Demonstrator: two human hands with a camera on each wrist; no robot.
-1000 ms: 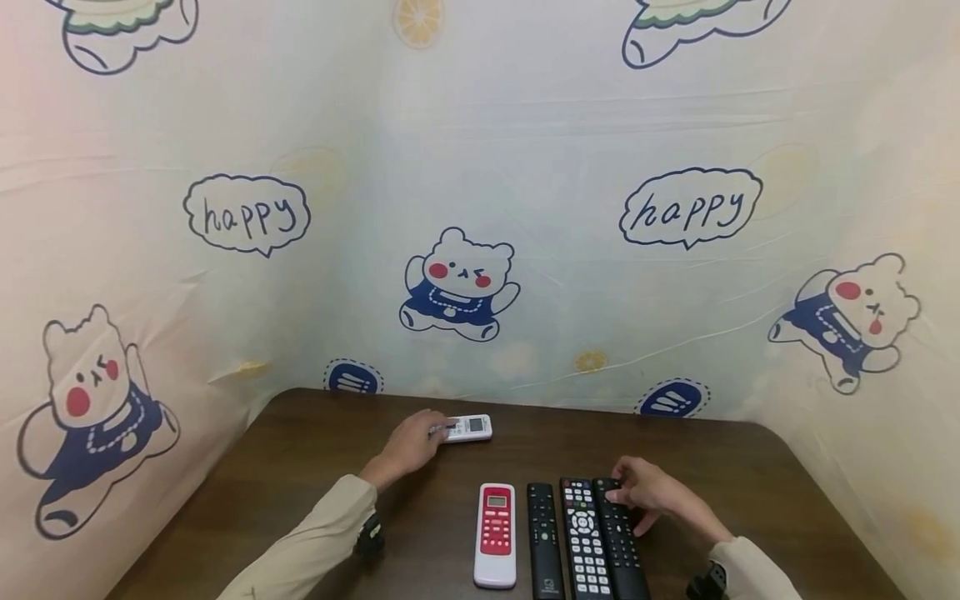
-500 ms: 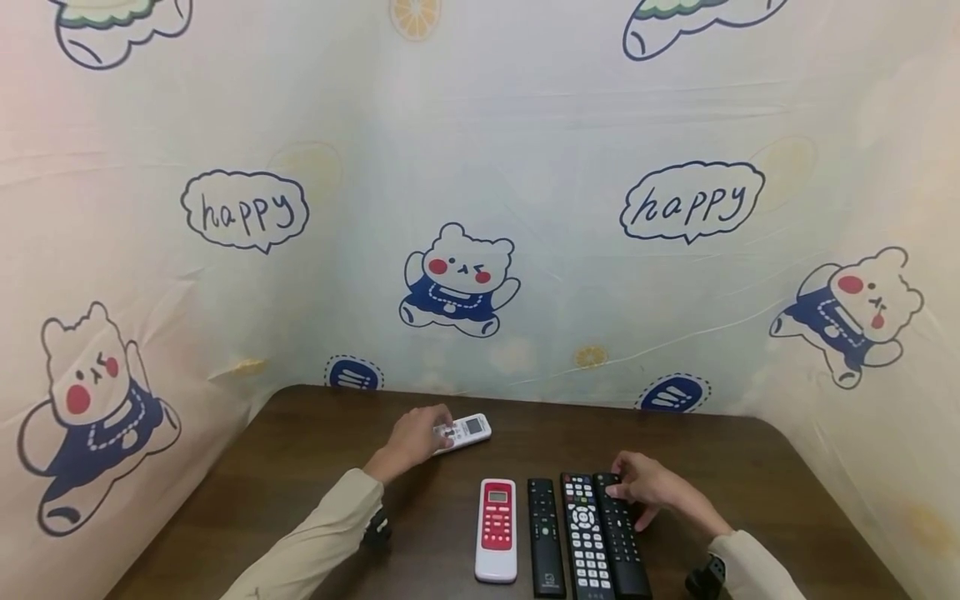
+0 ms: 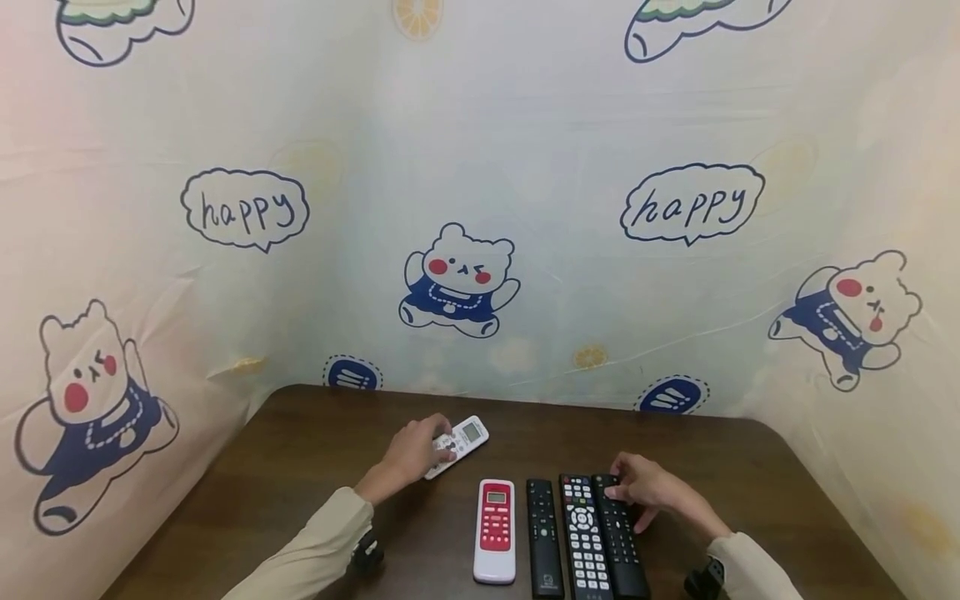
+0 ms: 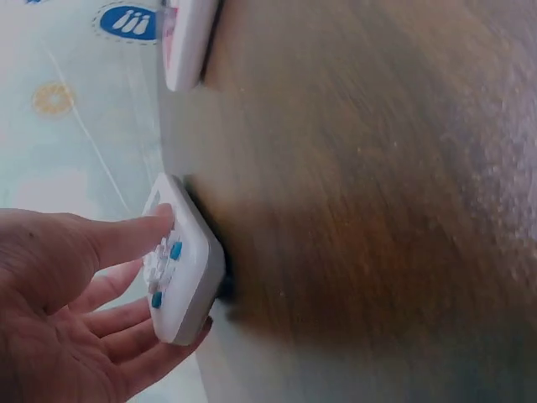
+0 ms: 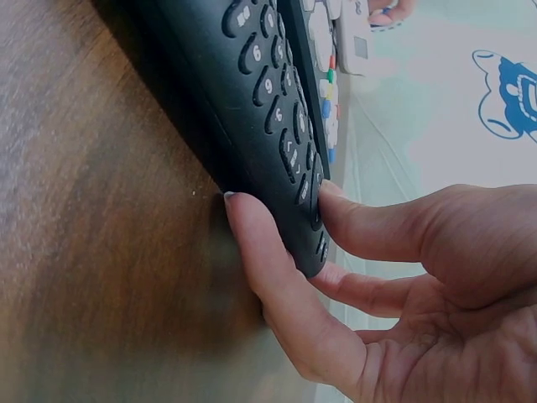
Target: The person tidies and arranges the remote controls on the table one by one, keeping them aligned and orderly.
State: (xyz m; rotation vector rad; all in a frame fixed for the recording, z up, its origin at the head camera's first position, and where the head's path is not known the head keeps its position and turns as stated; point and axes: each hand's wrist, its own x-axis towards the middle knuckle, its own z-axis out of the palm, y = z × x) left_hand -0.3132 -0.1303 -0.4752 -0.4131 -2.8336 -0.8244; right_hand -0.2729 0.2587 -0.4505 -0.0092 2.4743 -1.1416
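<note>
My left hand (image 3: pixel 411 452) grips a small white remote control (image 3: pixel 467 437) with a grey screen, left of the row of remotes. In the left wrist view its thumb lies on the button face of the white remote (image 4: pixel 195 281), with fingers under and along the far side. The remote points diagonally, its screen end away to the right. At the row's right end, my right hand (image 3: pixel 647 487) holds the far end of a black remote control (image 3: pixel 624 546). The right wrist view shows thumb and fingers around the tip of this black remote (image 5: pixel 222 92).
Left of the held black remote lie a black remote with white buttons (image 3: pixel 587 542), a slim black remote (image 3: pixel 545 542) and a white remote with a red face (image 3: pixel 495 562). All rest on a brown wooden table (image 3: pixel 300 467). A printed cloth (image 3: pixel 555 208) hangs behind and at the sides.
My left hand has turned the small white remote from lying nearly sideways to a diagonal, its near end swinging toward me. The right hand and the remotes in the row have stayed put.
</note>
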